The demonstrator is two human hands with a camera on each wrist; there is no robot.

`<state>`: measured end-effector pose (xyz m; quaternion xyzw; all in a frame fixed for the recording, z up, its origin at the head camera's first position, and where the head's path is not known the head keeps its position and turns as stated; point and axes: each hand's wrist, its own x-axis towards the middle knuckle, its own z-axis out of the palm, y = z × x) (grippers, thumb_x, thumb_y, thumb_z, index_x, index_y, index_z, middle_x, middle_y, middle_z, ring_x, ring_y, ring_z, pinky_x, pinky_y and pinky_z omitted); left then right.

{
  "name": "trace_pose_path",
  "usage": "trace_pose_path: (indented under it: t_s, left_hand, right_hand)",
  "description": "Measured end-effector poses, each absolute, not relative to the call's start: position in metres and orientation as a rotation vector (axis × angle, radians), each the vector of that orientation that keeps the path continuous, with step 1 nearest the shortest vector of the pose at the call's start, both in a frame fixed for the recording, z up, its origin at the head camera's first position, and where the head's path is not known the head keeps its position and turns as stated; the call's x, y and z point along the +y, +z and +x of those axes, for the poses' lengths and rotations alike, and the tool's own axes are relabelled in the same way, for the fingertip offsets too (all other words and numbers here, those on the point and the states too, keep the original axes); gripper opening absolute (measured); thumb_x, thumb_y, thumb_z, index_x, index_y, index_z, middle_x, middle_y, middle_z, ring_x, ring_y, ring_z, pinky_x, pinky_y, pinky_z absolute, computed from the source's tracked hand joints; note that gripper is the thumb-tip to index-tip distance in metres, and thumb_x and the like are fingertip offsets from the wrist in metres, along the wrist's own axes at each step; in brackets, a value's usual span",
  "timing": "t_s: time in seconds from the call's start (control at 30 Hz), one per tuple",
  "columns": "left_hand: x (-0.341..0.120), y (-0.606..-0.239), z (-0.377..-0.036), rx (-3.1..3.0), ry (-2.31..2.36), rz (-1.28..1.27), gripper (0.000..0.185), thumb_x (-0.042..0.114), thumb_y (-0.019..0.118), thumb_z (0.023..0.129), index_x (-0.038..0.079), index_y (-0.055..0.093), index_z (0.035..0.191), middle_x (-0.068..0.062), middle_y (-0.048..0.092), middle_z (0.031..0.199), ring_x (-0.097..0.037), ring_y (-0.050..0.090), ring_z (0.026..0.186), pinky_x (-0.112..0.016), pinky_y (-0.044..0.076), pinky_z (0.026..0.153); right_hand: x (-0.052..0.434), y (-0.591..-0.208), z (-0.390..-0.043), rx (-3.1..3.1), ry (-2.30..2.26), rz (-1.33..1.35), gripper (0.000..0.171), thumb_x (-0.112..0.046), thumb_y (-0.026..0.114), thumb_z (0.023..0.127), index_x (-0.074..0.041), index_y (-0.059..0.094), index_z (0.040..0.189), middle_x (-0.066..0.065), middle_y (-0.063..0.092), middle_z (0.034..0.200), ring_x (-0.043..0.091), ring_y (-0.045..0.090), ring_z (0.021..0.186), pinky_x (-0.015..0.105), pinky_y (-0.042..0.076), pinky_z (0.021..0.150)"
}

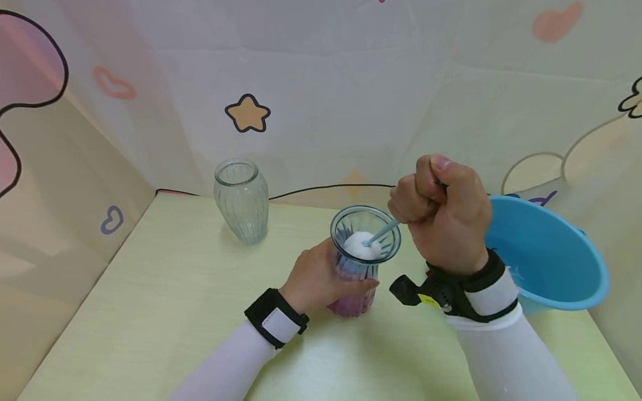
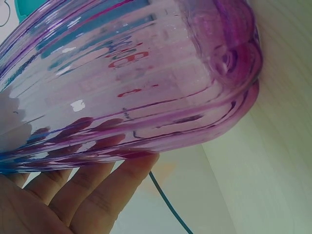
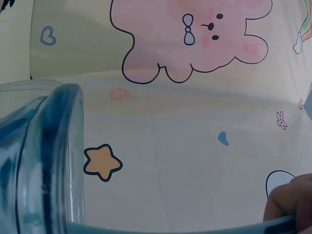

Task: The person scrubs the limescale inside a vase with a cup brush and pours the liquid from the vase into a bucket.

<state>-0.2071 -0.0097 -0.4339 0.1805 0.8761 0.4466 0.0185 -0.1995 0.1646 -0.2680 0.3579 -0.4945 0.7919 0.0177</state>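
1. Right, two glass vases on the table (image 1: 150, 312): one tinted vase (image 1: 357, 262), blue at the rim and purple at the base, and one clear vase (image 1: 242, 201).
2. Tinted vase stands upright near the middle of the table, a bit toward the right edge; clear vase stands upright toward the back edge, well apart from it and untouched.
3. One brush (image 1: 382, 231): pale blue handle, white foam head sitting inside the tinted vase's mouth.
4. Left hand (image 1: 316, 278) grasps the tinted vase around its lower body, fingers wrapped round the ribbed glass; the left wrist view shows the fingers (image 2: 105, 192) pressed along the purple wall.
5. Right hand (image 1: 443, 214) is clenched in a fist round the brush handle, above and just right of the vase rim; the right wrist view shows the rim up close at the left and the handle (image 3: 185, 228) along the bottom edge.
6. One blue basin (image 1: 551, 256) at the right edge of the table, tilted, partly behind the right wrist.
7. Two wrist straps, one per arm, over white sleeves.
8. One black cable (image 1: 321, 188) runs along the back edge of the table.
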Motion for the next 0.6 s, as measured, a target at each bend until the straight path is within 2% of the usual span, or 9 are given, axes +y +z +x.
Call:
trace_pose_path:
  t_s: [0.3,0.6]
  left_hand:
    - [-0.014,-0.433,-0.209,2.738,1.362,0.564,0.090,0.061,0.087,0.073,0.024,0.047,0.145,0.001,0.071,0.129,-0.019,0.072,0.112,-0.040,0.062,0.087]
    - [-0.011,-0.433,-0.209,2.756,1.363,0.541,0.081,0.065,0.086,0.071,0.024,0.054,0.133,0.007,0.073,0.114,-0.012,0.072,0.098,-0.031,0.059,0.080]
  right_hand:
    - [0.159,-0.276,-0.201,-1.500,2.447,1.078,0.039,-0.017,0.027,0.100,-0.014,0.024,0.061,-0.001,0.017,0.054,0.015,0.014,0.044,0.030,0.008,0.039]
    - [0.150,-0.313,-0.208,-1.690,2.273,1.042,0.045,-0.014,0.028,0.106,-0.012,0.030,0.061,0.001,0.023,0.054,0.015,0.021,0.042,0.032,0.015,0.039]
